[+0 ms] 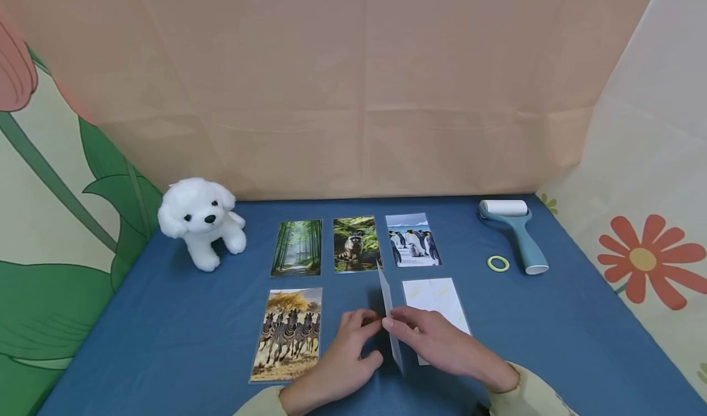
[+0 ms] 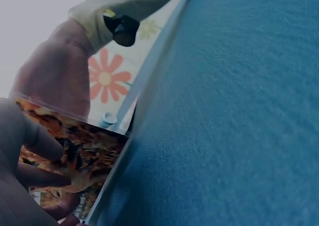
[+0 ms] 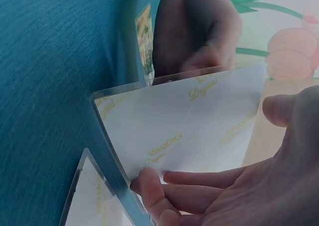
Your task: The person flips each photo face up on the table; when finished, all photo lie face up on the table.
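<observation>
A laminated photo card (image 1: 385,293) stands on edge on the blue cloth between both hands. Its orange-brown picture (image 2: 97,151) faces the left hand (image 1: 350,354), whose loosely bent fingers reach against it. On the other side, the right hand (image 1: 436,339) has its fingers on the white printed back (image 3: 179,131) and its thumb at the top edge. Beside the right hand lies a second card (image 1: 436,296), white side up, partly covered by that hand. To the left of the left hand lies the zebra card (image 1: 287,336), picture up.
Behind the hands lie a forest card (image 1: 296,248), a raccoon card (image 1: 355,247) and a penguin card (image 1: 413,241) in a row. A white plush dog (image 1: 201,223) stands back left. A lint roller (image 1: 519,232) and a yellow-green ring (image 1: 498,264) lie at the right.
</observation>
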Action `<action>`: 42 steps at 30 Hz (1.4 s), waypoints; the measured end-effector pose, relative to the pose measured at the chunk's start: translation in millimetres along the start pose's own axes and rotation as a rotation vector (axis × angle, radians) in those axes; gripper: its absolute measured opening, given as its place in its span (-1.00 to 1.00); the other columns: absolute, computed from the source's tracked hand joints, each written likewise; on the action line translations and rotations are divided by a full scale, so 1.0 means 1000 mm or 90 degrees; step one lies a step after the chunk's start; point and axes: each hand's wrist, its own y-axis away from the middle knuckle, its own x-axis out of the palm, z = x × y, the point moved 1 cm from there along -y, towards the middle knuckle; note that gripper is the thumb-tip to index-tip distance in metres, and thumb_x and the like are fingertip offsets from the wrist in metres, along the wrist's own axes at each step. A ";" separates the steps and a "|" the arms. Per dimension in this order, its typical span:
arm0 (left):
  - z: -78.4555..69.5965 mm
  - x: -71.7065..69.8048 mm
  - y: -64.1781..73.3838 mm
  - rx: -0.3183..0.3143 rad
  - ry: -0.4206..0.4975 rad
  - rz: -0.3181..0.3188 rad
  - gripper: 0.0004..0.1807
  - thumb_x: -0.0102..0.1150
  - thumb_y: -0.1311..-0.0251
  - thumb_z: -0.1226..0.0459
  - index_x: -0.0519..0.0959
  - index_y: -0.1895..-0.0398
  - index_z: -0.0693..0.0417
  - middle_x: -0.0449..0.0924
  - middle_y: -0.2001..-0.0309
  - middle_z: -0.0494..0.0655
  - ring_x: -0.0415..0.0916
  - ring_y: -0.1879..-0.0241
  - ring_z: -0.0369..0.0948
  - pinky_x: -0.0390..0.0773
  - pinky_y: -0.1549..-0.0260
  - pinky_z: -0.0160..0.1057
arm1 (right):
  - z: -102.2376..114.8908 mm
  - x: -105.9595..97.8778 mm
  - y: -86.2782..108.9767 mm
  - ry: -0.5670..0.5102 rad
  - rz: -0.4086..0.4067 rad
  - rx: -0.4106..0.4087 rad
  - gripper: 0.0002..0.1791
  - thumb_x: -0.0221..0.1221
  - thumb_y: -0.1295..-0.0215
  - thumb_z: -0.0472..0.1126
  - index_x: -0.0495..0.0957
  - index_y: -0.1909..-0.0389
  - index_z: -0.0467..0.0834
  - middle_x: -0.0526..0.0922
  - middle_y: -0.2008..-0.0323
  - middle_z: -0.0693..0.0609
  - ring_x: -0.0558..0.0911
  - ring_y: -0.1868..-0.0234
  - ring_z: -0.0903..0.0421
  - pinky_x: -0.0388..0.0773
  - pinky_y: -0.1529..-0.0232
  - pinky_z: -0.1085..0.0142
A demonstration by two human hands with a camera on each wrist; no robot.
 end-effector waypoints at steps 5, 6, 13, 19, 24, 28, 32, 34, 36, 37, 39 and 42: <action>0.002 0.006 -0.004 0.014 -0.058 -0.008 -0.49 0.12 -0.20 0.31 0.59 -0.25 0.17 0.36 -0.14 -0.02 0.15 -0.13 -0.02 0.23 -0.03 0.12 | 0.000 0.000 0.001 -0.009 -0.022 -0.005 -0.34 0.01 -0.53 0.19 0.46 -0.33 -0.27 0.58 -0.20 -0.13 0.60 -0.14 -0.10 0.53 -0.07 -0.11; 0.002 0.007 -0.004 0.015 -0.065 -0.006 -0.51 0.13 -0.19 0.30 0.61 -0.23 0.17 0.36 -0.13 -0.04 0.15 -0.11 -0.03 0.22 -0.01 0.09 | 0.000 0.000 0.001 -0.012 -0.028 -0.004 -0.34 0.02 -0.53 0.19 0.46 -0.33 -0.26 0.60 -0.18 -0.12 0.62 -0.12 -0.08 0.54 -0.06 -0.09; 0.002 0.009 -0.004 0.022 -0.080 -0.010 -0.49 0.17 -0.16 0.28 0.62 -0.23 0.11 0.36 -0.02 -0.16 0.15 0.02 -0.14 0.21 0.09 -0.05 | 0.003 -0.002 0.006 -0.031 -0.075 -0.003 -0.38 0.07 -0.51 0.19 0.42 -0.37 -0.13 0.70 -0.01 0.00 0.68 0.01 0.06 0.58 0.02 -0.04; 0.002 0.008 -0.002 0.021 -0.084 -0.048 -0.45 0.21 -0.13 0.29 0.61 -0.27 0.04 0.38 0.00 -0.16 0.20 0.04 -0.16 0.24 0.09 -0.07 | 0.005 -0.005 0.011 -0.078 -0.102 -0.033 -0.44 0.07 -0.55 0.07 0.38 -0.42 -0.11 0.70 -0.02 -0.05 0.69 0.05 0.02 0.58 0.00 -0.05; 0.003 0.005 0.000 -0.004 -0.067 -0.053 -0.41 0.22 -0.15 0.28 0.56 -0.33 0.01 0.37 -0.01 -0.18 0.20 0.05 -0.17 0.24 0.09 -0.04 | 0.006 -0.005 0.012 -0.106 -0.112 -0.059 -0.45 0.06 -0.57 0.04 0.36 -0.43 -0.12 0.66 -0.11 -0.14 0.68 -0.04 -0.01 0.56 -0.06 -0.07; 0.003 0.001 0.002 -0.018 -0.053 -0.061 -0.38 0.21 -0.14 0.30 0.53 -0.36 -0.06 0.40 -0.03 -0.13 0.21 0.05 -0.15 0.26 0.10 -0.02 | 0.008 -0.005 0.013 -0.112 -0.127 -0.067 -0.46 0.05 -0.58 0.01 0.33 -0.45 -0.13 0.64 -0.14 -0.16 0.68 -0.05 -0.01 0.59 -0.02 -0.01; 0.004 -0.003 0.004 -0.019 -0.046 -0.077 -0.35 0.21 -0.13 0.31 0.50 -0.38 -0.08 0.49 -0.09 -0.03 0.28 0.04 -0.12 0.34 0.10 -0.03 | 0.008 -0.005 0.016 -0.108 -0.153 -0.079 -0.47 0.06 -0.57 -0.06 0.31 -0.46 -0.13 0.66 -0.10 -0.15 0.69 0.12 0.05 0.59 0.17 0.14; 0.004 -0.006 0.005 -0.021 -0.040 -0.081 -0.34 0.20 -0.13 0.31 0.48 -0.39 -0.07 0.53 -0.13 0.00 0.35 0.01 -0.09 0.39 0.07 -0.01 | 0.008 -0.005 0.017 -0.106 -0.165 -0.091 -0.47 0.07 -0.57 -0.10 0.30 -0.47 -0.13 0.68 -0.05 -0.13 0.68 0.22 0.08 0.54 0.26 0.19; 0.004 -0.008 0.007 -0.029 -0.025 -0.077 -0.33 0.20 -0.15 0.32 0.46 -0.41 -0.05 0.55 -0.14 0.00 0.40 -0.01 -0.07 0.42 0.05 0.02 | 0.007 -0.006 0.018 -0.106 -0.172 -0.103 -0.46 0.08 -0.57 -0.12 0.29 -0.48 -0.12 0.70 -0.03 -0.12 0.67 0.26 0.10 0.53 0.30 0.21; 0.004 -0.010 0.007 -0.036 -0.019 -0.074 -0.33 0.19 -0.15 0.31 0.45 -0.42 -0.05 0.56 -0.15 -0.02 0.42 -0.02 -0.06 0.43 0.04 0.03 | 0.006 -0.006 0.017 -0.109 -0.173 -0.109 -0.46 0.08 -0.57 -0.12 0.28 -0.48 -0.12 0.70 -0.03 -0.13 0.67 0.27 0.10 0.54 0.30 0.21; 0.004 -0.011 0.008 -0.045 -0.006 -0.070 -0.34 0.19 -0.17 0.32 0.44 -0.42 -0.04 0.58 -0.13 -0.05 0.45 -0.03 -0.05 0.44 0.02 0.05 | 0.006 -0.005 0.017 -0.109 -0.177 -0.102 -0.46 0.09 -0.56 -0.13 0.29 -0.49 -0.08 0.71 -0.02 -0.10 0.68 0.27 0.10 0.55 0.28 0.21; 0.004 -0.012 0.010 -0.056 -0.002 -0.071 -0.35 0.19 -0.18 0.32 0.44 -0.42 -0.03 0.59 -0.09 -0.11 0.45 -0.04 -0.05 0.43 -0.01 0.06 | 0.005 -0.004 0.016 -0.111 -0.183 -0.097 -0.45 0.11 -0.55 -0.13 0.29 -0.49 -0.05 0.71 -0.02 -0.11 0.70 0.27 0.10 0.57 0.27 0.20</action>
